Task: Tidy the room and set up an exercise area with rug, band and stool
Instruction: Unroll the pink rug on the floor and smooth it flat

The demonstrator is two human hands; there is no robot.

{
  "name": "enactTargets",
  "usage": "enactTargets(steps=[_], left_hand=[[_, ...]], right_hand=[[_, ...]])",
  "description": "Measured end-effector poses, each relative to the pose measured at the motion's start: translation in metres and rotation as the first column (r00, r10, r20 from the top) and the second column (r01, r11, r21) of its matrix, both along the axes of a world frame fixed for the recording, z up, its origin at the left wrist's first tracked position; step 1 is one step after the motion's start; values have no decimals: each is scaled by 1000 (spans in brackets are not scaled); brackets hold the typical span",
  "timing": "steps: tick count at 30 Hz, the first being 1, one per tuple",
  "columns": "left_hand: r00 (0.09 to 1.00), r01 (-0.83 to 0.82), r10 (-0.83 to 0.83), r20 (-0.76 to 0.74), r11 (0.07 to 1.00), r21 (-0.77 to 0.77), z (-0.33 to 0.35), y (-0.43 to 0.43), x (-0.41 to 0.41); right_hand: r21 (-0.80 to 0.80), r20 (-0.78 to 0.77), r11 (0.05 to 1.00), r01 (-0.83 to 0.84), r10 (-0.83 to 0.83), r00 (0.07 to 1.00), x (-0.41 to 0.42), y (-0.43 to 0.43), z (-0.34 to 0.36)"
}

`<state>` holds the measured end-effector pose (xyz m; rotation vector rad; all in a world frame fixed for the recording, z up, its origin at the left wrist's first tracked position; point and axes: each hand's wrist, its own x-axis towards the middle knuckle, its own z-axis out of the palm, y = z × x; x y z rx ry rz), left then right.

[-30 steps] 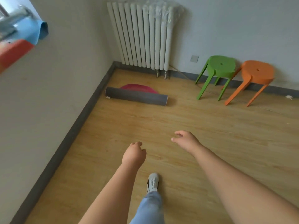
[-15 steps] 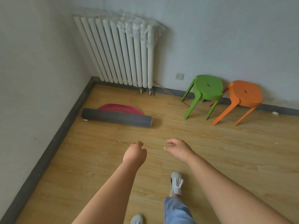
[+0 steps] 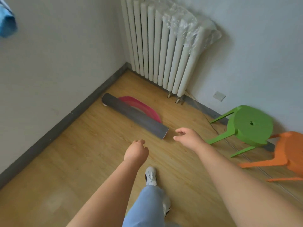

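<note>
A rolled grey rug [image 3: 134, 117] lies on the wooden floor near the room's corner. Behind it, partly hidden, lies a flat pink band [image 3: 142, 107]. A green stool [image 3: 250, 125] and an orange stool [image 3: 291, 153] stand by the right wall. My left hand [image 3: 136, 151] hangs in front of me with loosely curled fingers and holds nothing. My right hand [image 3: 188, 136] reaches forward, fingers relaxed and empty, just short of the rug's near end.
A white radiator [image 3: 164, 51] with plastic wrap on top stands against the far wall. A grey skirting board [image 3: 62, 126] runs along the left wall. A blue object [image 3: 6, 25] hangs at the top left. My shoe [image 3: 150, 176] is on the floor below my hands.
I have stepped closer to the corner; the rug, band and stools look larger and nearer. My right hand has come close to the rug's near end. Both hands remain empty.
</note>
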<state>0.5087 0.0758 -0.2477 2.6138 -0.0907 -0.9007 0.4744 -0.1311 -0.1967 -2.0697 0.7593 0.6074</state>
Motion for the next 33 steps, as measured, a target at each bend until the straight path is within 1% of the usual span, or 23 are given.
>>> enactTargets(steps=[4, 12, 17, 22, 25, 28, 30, 33], left_hand=[[997, -78, 79, -26, 997, 20, -18, -26, 40], [980, -179, 182, -79, 983, 46, -42, -83, 113], [954, -277, 281, -100, 960, 48, -64, -111, 140], [884, -459, 460, -84, 888, 35, -101, -145, 152], [822, -562, 562, -94, 827, 32, -141, -166, 153], [784, -614, 613, -102, 789, 26, -189, -182, 153], [783, -617, 616, -92, 787, 13, -218, -187, 157], [776, -630, 628, -66, 777, -16, -282, -188, 163]], right_hand=[[-21, -47, 992, -128, 127, 991, 48, -22, -17], [-17, -129, 967, -255, 251, 960, 134, -77, -47], [23, -164, 921, -389, 388, 907, 184, -104, -76], [61, -177, 839, -540, 541, 822, 228, -126, -131], [89, -206, 790, -606, 610, 765, 246, -140, -176], [69, -215, 754, -653, 650, 729, 258, -151, -230], [49, -206, 740, -671, 665, 718, 267, -154, -262], [38, -187, 734, -678, 671, 717, 278, -152, -328]])
